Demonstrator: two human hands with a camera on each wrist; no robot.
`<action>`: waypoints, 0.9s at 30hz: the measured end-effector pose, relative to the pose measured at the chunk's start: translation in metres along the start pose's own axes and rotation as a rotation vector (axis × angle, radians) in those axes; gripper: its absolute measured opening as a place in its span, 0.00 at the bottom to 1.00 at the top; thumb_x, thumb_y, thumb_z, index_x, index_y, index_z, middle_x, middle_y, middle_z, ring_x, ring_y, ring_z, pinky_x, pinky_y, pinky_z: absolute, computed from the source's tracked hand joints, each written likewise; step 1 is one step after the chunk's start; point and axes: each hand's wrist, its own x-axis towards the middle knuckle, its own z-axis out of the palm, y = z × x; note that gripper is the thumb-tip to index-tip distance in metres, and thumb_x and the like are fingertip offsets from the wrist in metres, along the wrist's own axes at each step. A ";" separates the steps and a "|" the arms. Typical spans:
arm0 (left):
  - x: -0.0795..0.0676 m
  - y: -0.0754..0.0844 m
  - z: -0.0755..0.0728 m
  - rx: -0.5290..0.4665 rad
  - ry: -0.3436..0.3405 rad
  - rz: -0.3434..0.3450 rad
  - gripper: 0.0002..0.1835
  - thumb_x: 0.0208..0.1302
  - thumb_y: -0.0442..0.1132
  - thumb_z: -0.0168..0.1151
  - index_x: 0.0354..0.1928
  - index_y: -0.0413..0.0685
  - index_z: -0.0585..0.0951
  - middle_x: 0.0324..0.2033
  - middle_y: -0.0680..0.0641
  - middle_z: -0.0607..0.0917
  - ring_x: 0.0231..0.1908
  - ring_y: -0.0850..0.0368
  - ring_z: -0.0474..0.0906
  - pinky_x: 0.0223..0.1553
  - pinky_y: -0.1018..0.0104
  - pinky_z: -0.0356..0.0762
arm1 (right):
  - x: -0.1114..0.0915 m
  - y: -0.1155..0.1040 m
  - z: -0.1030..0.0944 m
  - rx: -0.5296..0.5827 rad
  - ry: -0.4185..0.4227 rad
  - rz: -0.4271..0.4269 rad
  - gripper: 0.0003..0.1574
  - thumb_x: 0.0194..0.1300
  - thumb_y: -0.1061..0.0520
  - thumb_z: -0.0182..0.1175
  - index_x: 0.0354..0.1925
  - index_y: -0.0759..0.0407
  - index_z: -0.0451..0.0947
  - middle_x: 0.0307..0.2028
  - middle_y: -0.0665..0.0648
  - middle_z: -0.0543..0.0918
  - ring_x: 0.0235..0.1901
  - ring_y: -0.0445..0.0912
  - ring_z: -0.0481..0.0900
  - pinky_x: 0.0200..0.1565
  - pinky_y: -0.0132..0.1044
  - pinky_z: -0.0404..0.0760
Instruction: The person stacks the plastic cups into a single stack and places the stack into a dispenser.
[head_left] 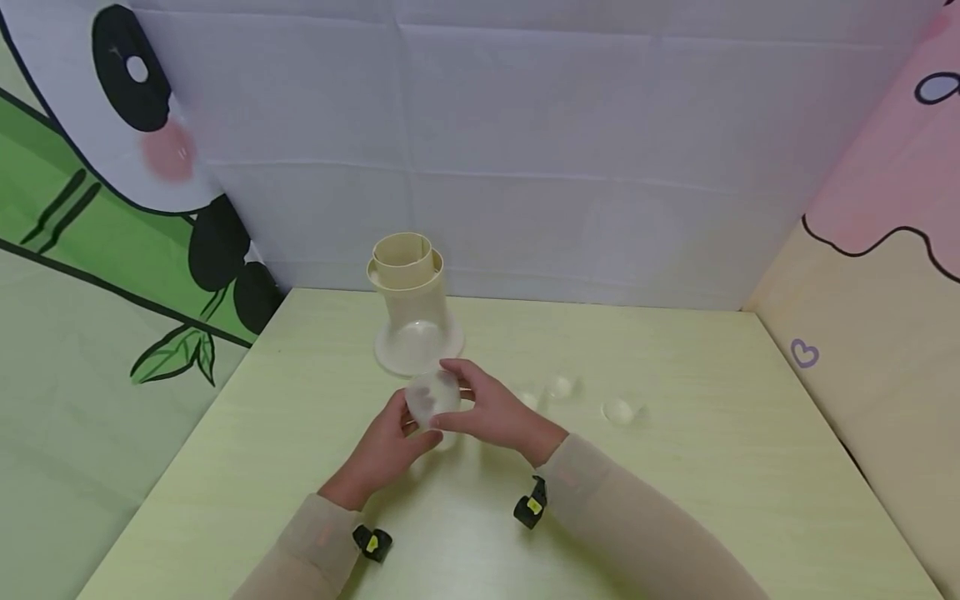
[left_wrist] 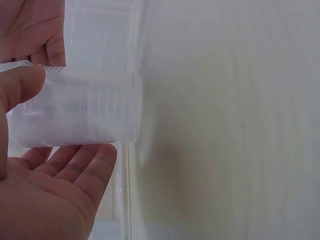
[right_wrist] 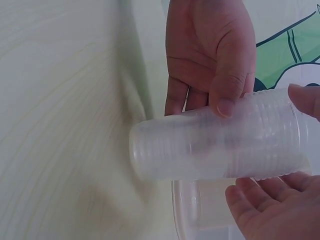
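A stack of clear ribbed plastic cups (head_left: 432, 398) is held above the table between both hands, lying on its side in the two wrist views. My left hand (head_left: 386, 446) grips it from the left. In the left wrist view, that thumb (left_wrist: 27, 85) lies over the cups (left_wrist: 80, 107) and the fingers (left_wrist: 85, 167) curve beneath. From the other side my right hand (head_left: 495, 408) pinches the stack near its rims, with thumb and fingers on opposite sides of the cups (right_wrist: 225, 142). How many cups are nested is unclear.
Behind the hands stands a cream cylinder (head_left: 416, 308) on a round clear base (head_left: 386, 354), with a narrower ring (head_left: 403, 265) in its top. Clear cups, one (head_left: 561, 386) partly behind another, and a third (head_left: 619, 411) stand right of my right hand. Printed cloth surrounds the table.
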 end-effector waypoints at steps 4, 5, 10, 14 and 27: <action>0.001 0.001 0.000 -0.002 0.003 0.002 0.39 0.69 0.37 0.69 0.76 0.44 0.59 0.73 0.40 0.67 0.72 0.43 0.66 0.69 0.49 0.68 | -0.002 -0.003 -0.002 -0.006 0.010 -0.011 0.53 0.64 0.52 0.74 0.78 0.57 0.58 0.73 0.55 0.67 0.70 0.54 0.69 0.69 0.55 0.69; 0.001 0.001 0.000 0.000 0.006 0.001 0.39 0.69 0.37 0.69 0.76 0.44 0.59 0.73 0.41 0.67 0.71 0.43 0.67 0.68 0.48 0.69 | -0.002 -0.004 -0.002 -0.010 0.014 -0.016 0.52 0.64 0.52 0.74 0.78 0.57 0.58 0.73 0.55 0.67 0.70 0.54 0.68 0.70 0.55 0.68; 0.002 0.001 0.001 -0.002 0.010 -0.009 0.39 0.69 0.34 0.68 0.76 0.43 0.59 0.73 0.40 0.67 0.71 0.42 0.67 0.68 0.48 0.69 | -0.004 -0.010 -0.007 -0.039 0.025 -0.034 0.52 0.64 0.54 0.73 0.78 0.59 0.58 0.73 0.56 0.68 0.71 0.50 0.67 0.71 0.48 0.68; 0.001 0.002 0.002 -0.014 0.015 -0.013 0.39 0.69 0.34 0.69 0.75 0.42 0.59 0.73 0.38 0.67 0.70 0.40 0.68 0.68 0.47 0.69 | -0.007 -0.013 -0.013 -0.056 0.031 -0.033 0.51 0.65 0.54 0.73 0.77 0.57 0.58 0.72 0.58 0.69 0.70 0.48 0.68 0.71 0.43 0.67; 0.002 0.001 0.003 -0.004 0.029 -0.043 0.39 0.68 0.35 0.70 0.75 0.43 0.59 0.72 0.38 0.68 0.69 0.38 0.69 0.69 0.44 0.68 | -0.025 -0.023 -0.034 -0.026 0.068 -0.097 0.48 0.66 0.56 0.72 0.77 0.52 0.60 0.69 0.51 0.71 0.69 0.46 0.69 0.70 0.41 0.69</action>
